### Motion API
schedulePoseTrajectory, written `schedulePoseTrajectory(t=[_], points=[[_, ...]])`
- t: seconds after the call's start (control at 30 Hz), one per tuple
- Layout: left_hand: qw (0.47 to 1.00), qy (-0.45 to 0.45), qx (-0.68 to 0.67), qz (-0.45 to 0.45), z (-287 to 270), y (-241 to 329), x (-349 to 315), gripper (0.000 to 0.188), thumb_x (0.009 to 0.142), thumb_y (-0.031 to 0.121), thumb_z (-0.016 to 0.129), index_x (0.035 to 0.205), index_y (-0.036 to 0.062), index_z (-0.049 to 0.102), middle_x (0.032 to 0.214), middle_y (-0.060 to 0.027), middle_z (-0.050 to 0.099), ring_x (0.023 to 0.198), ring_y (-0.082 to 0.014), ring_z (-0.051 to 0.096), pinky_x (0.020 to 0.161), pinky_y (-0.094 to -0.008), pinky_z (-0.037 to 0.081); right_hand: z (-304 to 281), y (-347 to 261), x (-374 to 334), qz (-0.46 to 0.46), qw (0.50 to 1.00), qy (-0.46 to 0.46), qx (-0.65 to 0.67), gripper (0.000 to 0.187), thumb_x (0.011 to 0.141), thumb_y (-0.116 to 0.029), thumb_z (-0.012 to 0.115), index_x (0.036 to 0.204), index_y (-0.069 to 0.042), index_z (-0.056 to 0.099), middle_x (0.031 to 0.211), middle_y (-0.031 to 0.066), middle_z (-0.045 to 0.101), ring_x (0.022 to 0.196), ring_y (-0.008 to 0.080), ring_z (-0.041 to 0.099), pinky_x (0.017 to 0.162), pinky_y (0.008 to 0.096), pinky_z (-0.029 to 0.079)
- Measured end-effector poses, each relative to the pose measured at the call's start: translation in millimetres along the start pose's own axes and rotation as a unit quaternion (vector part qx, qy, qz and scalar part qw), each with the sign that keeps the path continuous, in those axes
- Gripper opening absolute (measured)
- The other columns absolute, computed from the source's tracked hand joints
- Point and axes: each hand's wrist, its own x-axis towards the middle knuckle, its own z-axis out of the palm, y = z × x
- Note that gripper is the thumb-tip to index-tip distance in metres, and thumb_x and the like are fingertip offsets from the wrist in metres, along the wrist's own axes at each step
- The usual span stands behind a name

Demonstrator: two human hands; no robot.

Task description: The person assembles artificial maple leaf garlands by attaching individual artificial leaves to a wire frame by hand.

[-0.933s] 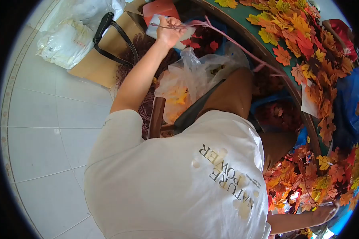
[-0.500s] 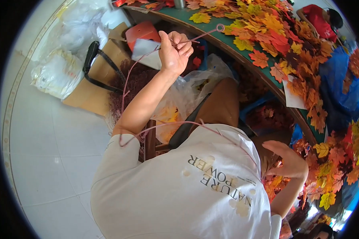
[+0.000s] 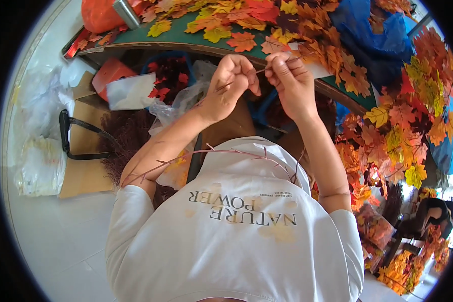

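A thin reddish-brown artificial vine stem (image 3: 251,155) with short side twigs loops across the front of my white shirt. One stretch of it runs between my hands, held up before the table edge. My left hand (image 3: 225,89) is closed around the stem, its fingers curled toward the thumb. Close on its right, my right hand (image 3: 293,85) pinches the same stem between thumb and fingers. A short piece sticks out past the right fingertips. The fingers partly hide the stem inside each grip.
Ahead curves a green table (image 3: 181,31) heaped with orange and yellow artificial maple leaves (image 3: 244,41). Under it sit a blue basket of red leaves (image 3: 166,68) and clear plastic bags. A cardboard box (image 3: 88,173) stands at left. Leaf garlands (image 3: 407,131) hang at right.
My right hand has come up from the lower right and taken hold of the stem beside my left hand. The stem's looped tip no longer shows. The view has turned toward the right.
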Motion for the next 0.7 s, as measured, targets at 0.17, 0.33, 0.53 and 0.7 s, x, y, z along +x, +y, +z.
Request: schedulePoseTrajectory(t=[0.17,0.33,0.53,0.7], points=[[0.887,-0.128,0.442,0.039,-62,4,1,0.028,0.086,0.012,0.062,0.111,0.0014,0.052,0.095,-0.0065,0.052,0.088,-0.0146,0.054,0.078,-0.0289,0.048,-48,-13,-2,-0.07,0.993,0.069,0.062,0.015,0.093,-0.013,0.053,0.099,0.0,0.056,0.087,0.0047,0.06,0.075,0.0103,0.058,0.067,0.021,0.047],[0.958,-0.026,0.155,-0.24,-85,31,31,0.025,0.091,0.015,0.055,0.111,0.0008,0.06,0.107,-0.0071,0.059,0.093,-0.0141,0.058,0.083,-0.0267,0.047,-62,-23,4,-0.092,0.989,0.004,-0.114,0.013,0.093,-0.012,0.052,0.096,0.0,0.057,0.086,0.0042,0.06,0.074,0.0089,0.056,0.067,0.0212,0.046],[0.961,-0.132,0.16,-0.181,-8,-4,-3,0.017,0.088,0.008,0.057,0.101,-0.0016,0.064,0.091,-0.0069,0.061,0.082,-0.0135,0.06,0.074,-0.026,0.048,-39,-18,-1,-0.089,0.959,-0.149,-0.224,0.009,0.091,-0.002,0.051,0.094,0.003,0.058,0.087,0.005,0.055,0.071,0.0096,0.055,0.064,0.0222,0.046],[0.934,-0.185,0.008,-0.304,-6,-25,-7,0.019,0.088,0.01,0.059,0.1,-0.0047,0.063,0.085,-0.0073,0.058,0.072,-0.0125,0.06,0.063,-0.0251,0.05,-58,-2,-2,-0.034,0.973,-0.138,-0.184,0.008,0.091,-0.003,0.051,0.094,0.002,0.056,0.091,0.0057,0.054,0.07,0.009,0.052,0.063,0.0204,0.044]])
